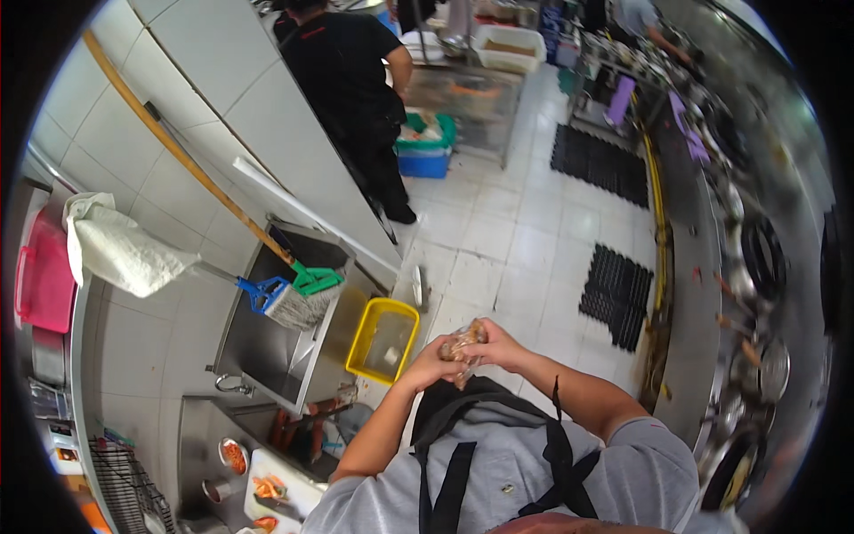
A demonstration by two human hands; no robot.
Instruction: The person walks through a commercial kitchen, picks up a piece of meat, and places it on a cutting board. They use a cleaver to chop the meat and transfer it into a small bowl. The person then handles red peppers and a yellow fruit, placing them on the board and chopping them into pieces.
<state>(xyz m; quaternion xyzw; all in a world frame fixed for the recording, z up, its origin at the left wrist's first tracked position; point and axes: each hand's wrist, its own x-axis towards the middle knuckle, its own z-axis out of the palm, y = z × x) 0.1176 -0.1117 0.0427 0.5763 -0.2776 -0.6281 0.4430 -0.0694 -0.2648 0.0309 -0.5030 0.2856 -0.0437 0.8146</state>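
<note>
A clear plastic bag [464, 347] with brownish pieces inside is held up between both hands, in front of the person's torso and above the tiled floor [467, 280]. The left hand [431, 365] has its grip closed on the bag's left side, and the right hand [504, 347] has its grip closed on the right side, the two just beside each other. The person wears a grey shirt [498, 476] and a black apron [449, 400].

Just left of the hands, a yellow tub [389, 331] stands on the floor. Beyond it, farther left, is a metal sink [267, 343]; a mop head [302, 308] with a blue clamp lies over its edge, beside a green fitting [316, 279] on a long wooden handle [182, 160].

At the near left, a metal worktop [200, 429] carries a bowl of orange pieces [233, 457] and a white board [289, 467] with more orange food.

To the right, two black mats lie on the floor, one nearer [616, 295] and one farther [600, 165], beside a yellow pipe [660, 222]. Pans [761, 258] line the far right side.

At the far left, a co-worker in black [342, 89] stands near a blue crate [422, 164].
</note>
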